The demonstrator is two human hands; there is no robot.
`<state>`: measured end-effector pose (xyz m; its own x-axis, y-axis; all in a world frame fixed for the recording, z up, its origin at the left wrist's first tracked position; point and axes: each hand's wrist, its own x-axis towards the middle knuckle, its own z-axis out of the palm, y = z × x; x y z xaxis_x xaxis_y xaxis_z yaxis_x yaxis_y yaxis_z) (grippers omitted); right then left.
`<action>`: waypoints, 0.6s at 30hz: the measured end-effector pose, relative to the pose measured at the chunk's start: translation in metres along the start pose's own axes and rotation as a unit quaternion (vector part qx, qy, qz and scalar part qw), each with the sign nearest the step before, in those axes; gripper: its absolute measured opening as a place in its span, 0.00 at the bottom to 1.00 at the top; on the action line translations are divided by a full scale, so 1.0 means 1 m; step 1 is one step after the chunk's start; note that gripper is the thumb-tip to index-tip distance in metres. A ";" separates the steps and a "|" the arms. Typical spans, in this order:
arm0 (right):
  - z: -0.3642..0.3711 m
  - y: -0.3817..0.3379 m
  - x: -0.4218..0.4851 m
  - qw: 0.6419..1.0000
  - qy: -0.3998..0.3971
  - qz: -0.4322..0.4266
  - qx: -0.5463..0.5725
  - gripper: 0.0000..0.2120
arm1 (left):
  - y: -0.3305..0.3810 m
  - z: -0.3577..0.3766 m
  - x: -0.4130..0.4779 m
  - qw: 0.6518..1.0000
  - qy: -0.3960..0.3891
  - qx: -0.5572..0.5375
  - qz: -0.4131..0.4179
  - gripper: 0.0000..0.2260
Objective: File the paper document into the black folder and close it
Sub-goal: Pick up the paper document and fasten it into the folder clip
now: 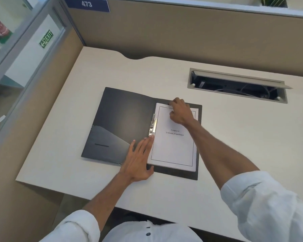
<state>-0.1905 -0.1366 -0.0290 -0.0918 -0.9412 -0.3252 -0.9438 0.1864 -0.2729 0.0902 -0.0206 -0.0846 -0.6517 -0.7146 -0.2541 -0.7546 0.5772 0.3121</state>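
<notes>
Pale matte desk [217,145] inside beige fabric partitions. Black folder [119,119] lies open and flat near the desk's front edge, its smooth left cover bare. My left hand [138,159] rests flat, fingers spread, gripping nothing, beside the metal spine clip [153,125]. White paper document [173,145] lies on the right cover; my right hand [181,111] curls over its top edge, pinch unclear. Right of it, open desk, then the cable tray [238,84].

White shirt [152,231] — rolled sleeves, dark buttons
</notes>
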 end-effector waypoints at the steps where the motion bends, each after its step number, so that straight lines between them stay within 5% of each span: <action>1: 0.000 0.000 0.003 1.000 -0.001 0.002 -0.002 0.25 | 0.001 0.000 0.001 1.000 -0.005 -0.002 -0.002 0.53; 18: 0.004 0.004 0.015 1.000 0.002 0.020 0.021 0.21 | -0.006 0.000 0.007 0.998 -0.017 0.031 0.061 0.50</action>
<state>-0.1941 -0.1483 -0.0388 -0.1303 -0.9337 -0.3336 -0.9255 0.2353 -0.2969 0.0907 -0.0290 -0.0881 -0.7398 -0.6250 -0.2491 -0.6728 0.6826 0.2855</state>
